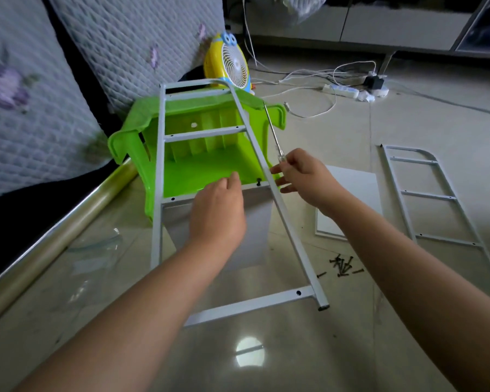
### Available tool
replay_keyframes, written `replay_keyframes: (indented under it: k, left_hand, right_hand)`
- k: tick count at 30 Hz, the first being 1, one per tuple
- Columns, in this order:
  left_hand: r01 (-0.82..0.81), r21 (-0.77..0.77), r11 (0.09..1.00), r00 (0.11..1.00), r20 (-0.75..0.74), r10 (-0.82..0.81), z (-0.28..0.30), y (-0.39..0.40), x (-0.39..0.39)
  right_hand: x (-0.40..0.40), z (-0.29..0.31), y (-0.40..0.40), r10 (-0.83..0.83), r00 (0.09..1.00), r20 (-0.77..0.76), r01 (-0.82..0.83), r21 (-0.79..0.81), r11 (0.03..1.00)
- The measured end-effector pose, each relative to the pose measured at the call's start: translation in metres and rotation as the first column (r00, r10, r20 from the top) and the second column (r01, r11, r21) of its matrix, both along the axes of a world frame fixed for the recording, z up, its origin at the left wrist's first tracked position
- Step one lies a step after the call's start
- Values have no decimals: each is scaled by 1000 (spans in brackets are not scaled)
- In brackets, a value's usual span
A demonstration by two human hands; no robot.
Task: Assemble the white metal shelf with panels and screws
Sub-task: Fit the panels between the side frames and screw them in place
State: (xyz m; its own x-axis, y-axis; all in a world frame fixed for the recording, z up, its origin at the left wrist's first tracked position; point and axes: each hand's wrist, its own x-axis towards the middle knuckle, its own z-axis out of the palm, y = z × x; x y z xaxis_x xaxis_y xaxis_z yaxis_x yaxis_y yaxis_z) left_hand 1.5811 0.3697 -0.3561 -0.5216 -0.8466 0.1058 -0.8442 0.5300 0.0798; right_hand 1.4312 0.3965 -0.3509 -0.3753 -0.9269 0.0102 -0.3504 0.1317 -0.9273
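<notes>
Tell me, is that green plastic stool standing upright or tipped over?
Tipped over. The green stool lies on its side on the floor, its hollow underside and inner ribs facing the camera, behind the white frame.

left hand (218, 210): reaches toward 12 o'clock, back up, fingers bent downward.
right hand (303, 176): points toward 10 o'clock, fingers pinched shut.

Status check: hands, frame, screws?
Left hand on white panel under side frame. Right hand holds screwdriver. One screw seated; spare screws on floor.
</notes>
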Motion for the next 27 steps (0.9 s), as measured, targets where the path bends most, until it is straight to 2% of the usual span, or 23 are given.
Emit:
replay_keyframes:
  k: [3,6,10,13,15,17,20,24,27]
  left_hand:
    - [-26,-10,1000,996,82,27,9,-6,6]
    - [43,-53,998,981,194,-32,14,-9,6]
    - [103,-94,990,964,256,-76,18,-17,7]
    - [112,-95,989,974,210,-90,14,-21,11]
    - [178,-139,974,980,117,-163,8,-21,15]
    - [240,-156,958,970,77,-230,7,-25,18]
    - [223,-133,966,974,-8,-227,-7,-33,25]
    - [243,-82,966,967,-55,-248,-6,-29,33]
    - [183,100,978,957,208,-200,-5,-30,41]
  right_hand:
    - [3,6,2,30,998,-48,-29,27,999]
    - [3,10,2,52,996,-74,-48,53,997]
    - [0,16,4,87,990,-108,-79,71,994]
    - [-4,20,6,51,987,-156,-44,46,998]
    - [-6,22,5,8,988,-154,-11,-21,1000]
    - [-6,22,4,-49,991,-121,34,-120,992]
    - [-5,26,2,-152,988,35,156,-261,953]
    - [-2,36,1,-162,959,231,242,-377,894]
    - [2,44,1,-150,979,137,195,-422,885]
